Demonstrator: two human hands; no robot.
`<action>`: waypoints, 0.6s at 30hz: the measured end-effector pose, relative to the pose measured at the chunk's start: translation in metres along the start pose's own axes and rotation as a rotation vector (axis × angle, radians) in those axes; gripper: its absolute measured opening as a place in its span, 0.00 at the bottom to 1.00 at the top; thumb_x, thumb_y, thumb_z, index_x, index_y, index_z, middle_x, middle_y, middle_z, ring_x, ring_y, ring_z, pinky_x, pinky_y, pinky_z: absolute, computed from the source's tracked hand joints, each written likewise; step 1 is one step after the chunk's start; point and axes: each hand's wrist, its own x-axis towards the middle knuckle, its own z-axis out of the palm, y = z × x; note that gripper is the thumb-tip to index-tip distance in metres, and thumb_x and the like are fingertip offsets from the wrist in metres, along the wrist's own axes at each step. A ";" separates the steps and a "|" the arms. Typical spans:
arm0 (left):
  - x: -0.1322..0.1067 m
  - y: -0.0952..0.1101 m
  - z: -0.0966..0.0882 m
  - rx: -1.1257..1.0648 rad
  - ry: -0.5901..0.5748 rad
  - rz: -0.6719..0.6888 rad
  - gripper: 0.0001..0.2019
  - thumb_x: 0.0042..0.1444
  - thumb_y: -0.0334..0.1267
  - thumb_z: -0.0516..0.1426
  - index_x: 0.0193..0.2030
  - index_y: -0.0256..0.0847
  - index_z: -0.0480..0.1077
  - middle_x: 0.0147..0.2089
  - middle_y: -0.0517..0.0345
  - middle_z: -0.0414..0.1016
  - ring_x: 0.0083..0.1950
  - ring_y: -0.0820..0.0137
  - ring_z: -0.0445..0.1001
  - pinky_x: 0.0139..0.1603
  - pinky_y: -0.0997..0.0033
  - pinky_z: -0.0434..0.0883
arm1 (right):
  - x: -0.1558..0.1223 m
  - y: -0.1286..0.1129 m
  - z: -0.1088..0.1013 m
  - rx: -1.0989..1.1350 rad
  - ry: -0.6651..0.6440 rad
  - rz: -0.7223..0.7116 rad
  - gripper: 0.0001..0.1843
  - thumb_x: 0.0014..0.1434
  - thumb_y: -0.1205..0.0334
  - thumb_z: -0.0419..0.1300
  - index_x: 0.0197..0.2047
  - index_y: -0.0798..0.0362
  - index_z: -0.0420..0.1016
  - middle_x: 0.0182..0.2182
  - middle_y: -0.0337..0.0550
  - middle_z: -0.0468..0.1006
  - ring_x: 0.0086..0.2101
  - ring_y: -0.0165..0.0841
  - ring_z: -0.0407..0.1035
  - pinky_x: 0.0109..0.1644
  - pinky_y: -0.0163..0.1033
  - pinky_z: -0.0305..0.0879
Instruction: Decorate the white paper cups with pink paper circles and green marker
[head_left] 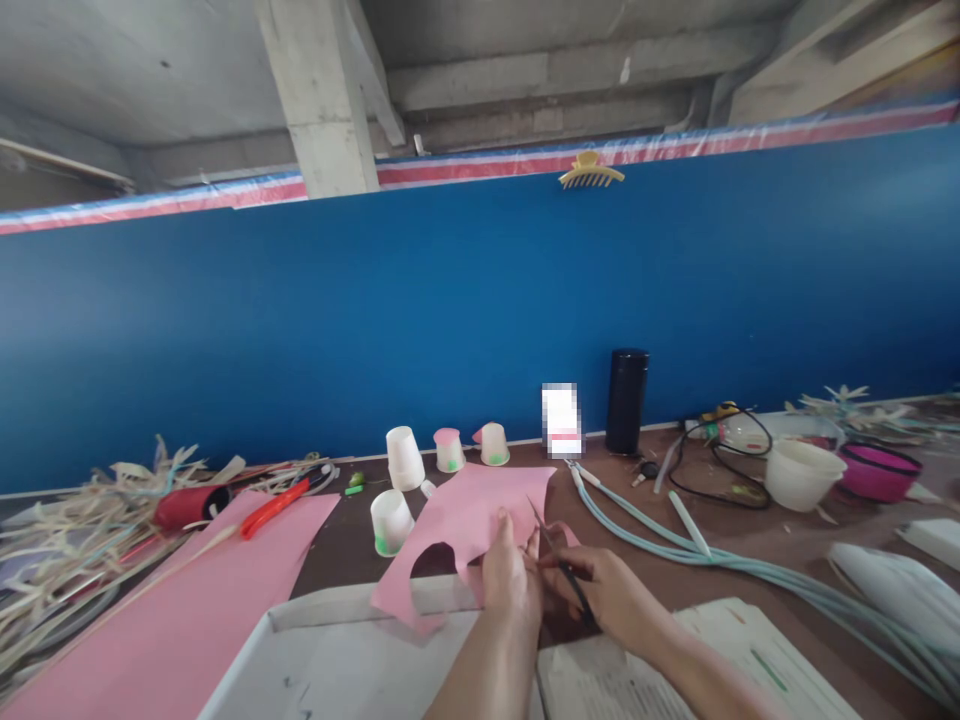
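Observation:
A sheet of pink paper (480, 500) with curved pieces cut out of its lower edge is gripped by my left hand (511, 575), thumb lying on top. My right hand (600, 590) is closed round the dark handles of a pair of scissors (553, 540). The scissor blades are at the paper's right part, pointing up and left. Just beyond the paper stand upturned paper cups: one with a pink top (450, 452), another with a pink piece at its side (493, 445). A white cup stack (405, 458) and a single cup (391, 522) stand to the left.
A white box lid (337, 660) and printed papers (757, 650) lie close to me. Larger pink paper (180, 620), a red-handled tool (274, 508) and a heap of strips (67, 560) fill the left. Right are a black flask (627, 402), pale blue cables (750, 562) and a white bowl (802, 475).

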 end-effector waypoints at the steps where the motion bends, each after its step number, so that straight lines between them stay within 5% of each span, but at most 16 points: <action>1: -0.001 0.000 0.000 -0.006 -0.029 -0.018 0.25 0.50 0.51 0.56 0.49 0.35 0.60 0.38 0.45 0.71 0.35 0.58 0.76 0.27 0.63 0.74 | 0.000 -0.001 -0.001 0.004 -0.007 -0.001 0.14 0.50 0.54 0.58 0.35 0.55 0.76 0.16 0.34 0.65 0.19 0.26 0.59 0.22 0.30 0.50; 7: -0.007 0.002 0.006 -0.094 -0.039 0.065 0.15 0.53 0.43 0.56 0.46 0.39 0.62 0.36 0.51 0.70 0.35 0.63 0.76 0.25 0.69 0.74 | -0.003 -0.011 -0.005 -0.013 -0.020 -0.002 0.12 0.50 0.56 0.58 0.30 0.57 0.76 0.15 0.34 0.64 0.18 0.25 0.57 0.21 0.30 0.48; 18: -0.008 0.000 0.005 -0.108 -0.048 0.201 0.07 0.53 0.35 0.57 0.38 0.36 0.67 0.38 0.50 0.73 0.38 0.68 0.76 0.40 0.71 0.75 | -0.008 -0.021 -0.020 -0.116 -0.038 0.072 0.20 0.51 0.48 0.56 0.33 0.57 0.77 0.13 0.34 0.62 0.16 0.23 0.53 0.18 0.30 0.44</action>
